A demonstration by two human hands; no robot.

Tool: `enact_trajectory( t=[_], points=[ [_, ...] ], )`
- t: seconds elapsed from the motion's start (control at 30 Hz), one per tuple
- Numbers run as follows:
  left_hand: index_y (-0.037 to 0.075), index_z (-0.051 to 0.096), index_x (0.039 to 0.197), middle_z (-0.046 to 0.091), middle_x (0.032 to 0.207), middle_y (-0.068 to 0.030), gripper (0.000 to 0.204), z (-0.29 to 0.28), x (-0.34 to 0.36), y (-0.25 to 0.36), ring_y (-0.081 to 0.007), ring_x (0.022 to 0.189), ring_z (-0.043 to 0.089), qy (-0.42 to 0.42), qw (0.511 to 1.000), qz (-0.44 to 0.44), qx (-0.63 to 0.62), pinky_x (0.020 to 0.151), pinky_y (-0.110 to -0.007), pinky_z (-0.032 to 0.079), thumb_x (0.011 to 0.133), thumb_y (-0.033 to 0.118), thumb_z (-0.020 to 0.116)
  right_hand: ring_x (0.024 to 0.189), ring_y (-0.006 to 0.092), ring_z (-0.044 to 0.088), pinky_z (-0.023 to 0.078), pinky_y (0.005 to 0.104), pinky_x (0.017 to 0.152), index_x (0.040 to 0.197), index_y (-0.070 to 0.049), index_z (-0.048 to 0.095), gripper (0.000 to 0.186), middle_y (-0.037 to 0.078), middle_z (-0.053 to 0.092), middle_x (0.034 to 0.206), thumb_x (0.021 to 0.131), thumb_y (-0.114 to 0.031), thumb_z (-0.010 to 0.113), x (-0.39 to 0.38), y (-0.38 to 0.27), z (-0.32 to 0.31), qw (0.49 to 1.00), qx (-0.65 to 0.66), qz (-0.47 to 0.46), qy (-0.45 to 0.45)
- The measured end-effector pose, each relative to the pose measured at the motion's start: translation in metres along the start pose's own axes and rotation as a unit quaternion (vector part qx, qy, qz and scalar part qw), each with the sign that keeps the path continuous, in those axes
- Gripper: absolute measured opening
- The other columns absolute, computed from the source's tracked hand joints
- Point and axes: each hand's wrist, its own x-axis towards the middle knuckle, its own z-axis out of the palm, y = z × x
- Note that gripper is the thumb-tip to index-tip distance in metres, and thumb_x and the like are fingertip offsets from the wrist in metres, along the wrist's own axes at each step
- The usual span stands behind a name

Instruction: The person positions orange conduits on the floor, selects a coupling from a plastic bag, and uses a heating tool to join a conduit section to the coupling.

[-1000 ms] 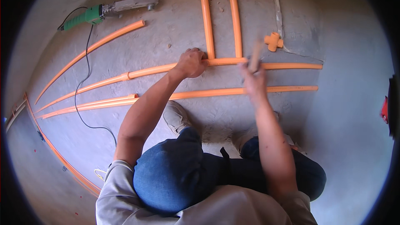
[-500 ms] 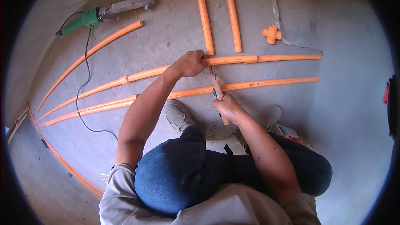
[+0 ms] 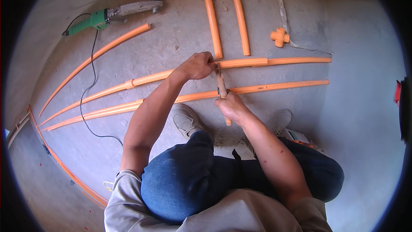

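My left hand [image 3: 196,65] is closed on the middle orange pipe [image 3: 242,62], just left of a cutter [image 3: 221,81] with tan handles. My right hand [image 3: 231,105] grips the handles below that pipe, and the cutter's head meets the pipe beside my left fingers; its jaws are partly hidden. Another orange pipe [image 3: 292,84] passes under the handles. Two pipes [image 3: 210,17] lie crosswise above, their lower ends apart from the middle one. An orange cross fitting [image 3: 280,37] rests at upper right.
A green-handled pipe welder [image 3: 98,19] with a dark cord lies at upper left near a loose curved pipe [image 3: 96,56]. More pipes [image 3: 73,174] run along the lower-left edge. My shoes [image 3: 184,120] and knees are below the work, near a wall [image 3: 365,103] at right.
My right hand has swung down and leftward, bringing the cutter against the middle pipe beside my left hand. A gap has opened between that pipe and the crosswise pipes' ends.
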Motion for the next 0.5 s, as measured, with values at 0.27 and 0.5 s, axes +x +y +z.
enact_trajectory(
  t=[0.27,0.5],
  points=[
    [-0.005,0.068,0.107,0.071,0.105,-0.0241,0.039,0.001,-0.001,0.0,-0.0363,0.102,0.068,-0.002,1.0,-0.006,-0.004,0.09,-0.043,0.052,0.09,0.03,0.064,0.096,0.0282,0.065,0.049,0.0403,0.086,0.116,0.006,0.06,0.04,0.018,0.067,0.102,0.086,-0.021,0.066,0.001,-0.008,0.0,1.0,-0.021,0.002,0.016],
    [-0.005,0.068,0.108,0.071,0.104,-0.0238,0.04,-0.002,0.0,0.0,-0.0363,0.101,0.068,-0.001,1.0,-0.004,0.0,0.089,-0.043,0.052,0.089,0.031,0.065,0.094,0.0281,0.065,0.05,0.0405,0.084,0.115,0.006,0.06,0.039,0.019,0.066,0.102,0.087,-0.021,0.066,0.005,-0.009,-0.001,0.998,-0.048,-0.008,0.037]
  ],
)
